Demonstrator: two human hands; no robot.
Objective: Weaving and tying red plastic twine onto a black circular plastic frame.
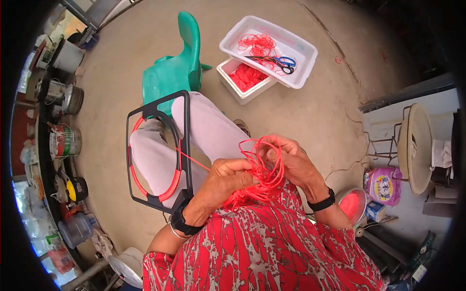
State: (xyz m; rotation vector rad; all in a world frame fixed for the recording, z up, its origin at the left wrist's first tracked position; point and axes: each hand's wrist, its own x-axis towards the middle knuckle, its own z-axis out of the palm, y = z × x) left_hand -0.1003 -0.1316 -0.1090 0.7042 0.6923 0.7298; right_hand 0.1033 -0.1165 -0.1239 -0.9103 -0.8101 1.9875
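A loose bundle of thin red cord [259, 186] lies against my front, looped and tangled. My left hand [224, 177] pinches some of it between thumb and fingers. On its other side my right hand [291, 162] is closed on the upper loops, with its fingertips partly hidden by the cord. Across my left thigh rests a black rectangular frame [187, 128] with a round inner ring, parts of which are wrapped in red. One taut red strand runs from that ring to my left hand.
Ahead stands a green plastic chair [165, 80]. A white tray [308, 60] with red cord and scissors [286, 65] sits partly over a white foam box [242, 97] of red cord. Right are a metal bowl [361, 208] and a purple bag [383, 186]; pots [73, 99] line the left.
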